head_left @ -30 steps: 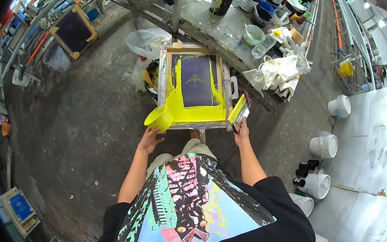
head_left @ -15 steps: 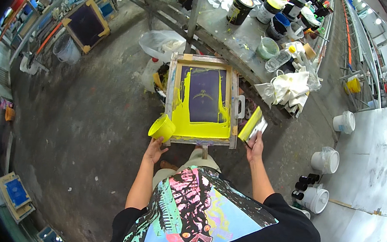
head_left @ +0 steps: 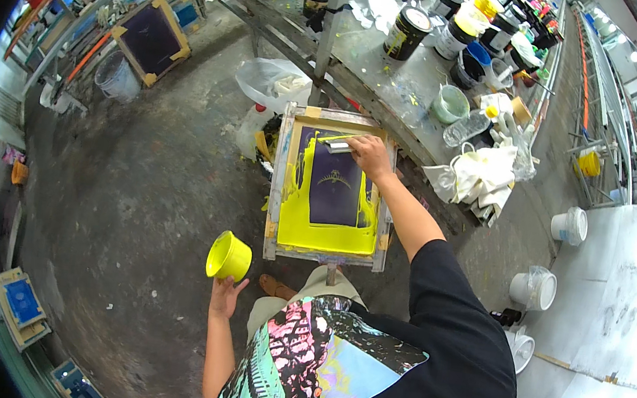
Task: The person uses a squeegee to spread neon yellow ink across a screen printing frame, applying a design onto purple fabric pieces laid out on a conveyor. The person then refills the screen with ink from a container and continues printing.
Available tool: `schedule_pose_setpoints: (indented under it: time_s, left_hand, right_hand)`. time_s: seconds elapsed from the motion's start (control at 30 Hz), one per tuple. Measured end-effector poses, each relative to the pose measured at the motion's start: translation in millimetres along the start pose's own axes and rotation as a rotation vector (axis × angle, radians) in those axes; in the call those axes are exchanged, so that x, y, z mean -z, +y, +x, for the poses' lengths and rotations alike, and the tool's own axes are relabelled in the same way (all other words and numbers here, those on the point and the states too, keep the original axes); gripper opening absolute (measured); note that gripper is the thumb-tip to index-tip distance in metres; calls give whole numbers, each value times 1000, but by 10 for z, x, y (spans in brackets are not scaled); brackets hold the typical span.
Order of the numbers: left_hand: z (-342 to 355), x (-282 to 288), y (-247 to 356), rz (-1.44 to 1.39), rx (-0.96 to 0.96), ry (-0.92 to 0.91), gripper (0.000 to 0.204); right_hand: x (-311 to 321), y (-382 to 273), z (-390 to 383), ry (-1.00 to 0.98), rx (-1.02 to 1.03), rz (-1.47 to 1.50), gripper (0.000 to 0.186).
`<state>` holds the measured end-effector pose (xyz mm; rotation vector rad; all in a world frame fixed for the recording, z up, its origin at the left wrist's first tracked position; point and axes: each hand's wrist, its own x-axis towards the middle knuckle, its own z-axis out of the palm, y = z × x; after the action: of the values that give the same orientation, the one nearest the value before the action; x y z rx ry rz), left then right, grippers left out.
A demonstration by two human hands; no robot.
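Note:
A screen-printing frame (head_left: 276, 202) is in front of me, its dark mesh (head_left: 334, 205) bearing a small pale design. Bright yellow ink (head_left: 314, 236) lies thick along the near end and left side of the mesh. My right hand (head_left: 370, 156) grips a squeegee (head_left: 338, 146) near the far end of the frame; yellow ink coats its far edge. Whether its blade touches the mesh I cannot tell. Left of the frame, my left hand (head_left: 226, 293) holds a yellow tub (head_left: 230, 257) from below, tilted with its mouth to the left.
Beyond the frame, a metal table (head_left: 381, 79) carries ink jars (head_left: 408, 32), a plastic bottle (head_left: 466, 128) and crumpled white cloths (head_left: 481, 171). Another framed screen (head_left: 151, 39) leans at the far left. White buckets (head_left: 534, 289) stand along the right.
My right hand has carried the squeegee from right of the frame to over its far end. My left hand has drawn the tub away from the frame's near left corner, leftward and nearer.

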<state>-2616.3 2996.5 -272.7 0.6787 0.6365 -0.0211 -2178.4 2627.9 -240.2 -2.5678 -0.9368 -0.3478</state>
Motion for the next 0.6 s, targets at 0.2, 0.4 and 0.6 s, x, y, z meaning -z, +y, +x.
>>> schedule_pose_setpoints:
  time_s: [0.2,0.4,0.6]
  left_hand:
    - [-336,129,-130,-51,-85,23,51]
    - [-237,45,-109,-13,-61,-87,51]
    - [36,-182,77,-81,-71,-152,62]
  right_hand:
    - [-301,343,80,-52,-126,-183,36]
    - [-278,78,-344,-144,-209,-119,36]
    - [-12,-539,-1331,-136,-198,-22,30]
